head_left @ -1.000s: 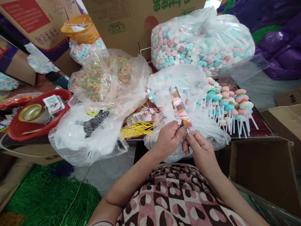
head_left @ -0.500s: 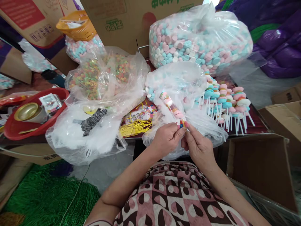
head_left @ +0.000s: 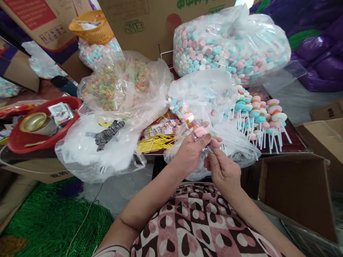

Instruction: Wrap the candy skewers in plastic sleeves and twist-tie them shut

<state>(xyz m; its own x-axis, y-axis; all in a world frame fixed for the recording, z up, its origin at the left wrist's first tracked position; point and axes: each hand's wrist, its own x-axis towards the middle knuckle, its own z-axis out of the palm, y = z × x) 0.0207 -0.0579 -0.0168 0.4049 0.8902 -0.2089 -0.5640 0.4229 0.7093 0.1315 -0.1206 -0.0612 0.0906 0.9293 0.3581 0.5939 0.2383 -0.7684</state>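
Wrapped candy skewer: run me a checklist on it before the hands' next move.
1. Left hand around the wrapped candy skewer: ok.
2. Right hand at its lower end: ok, fingers closed there.
3. Wrapper's lower end fastened: cannot tell, fingers cover it.
4. Yellow strips uncovered on the table: ok, left of the hands.
5. Area around the hands free of loose plastic: not ok, a clear bag is spread close by.
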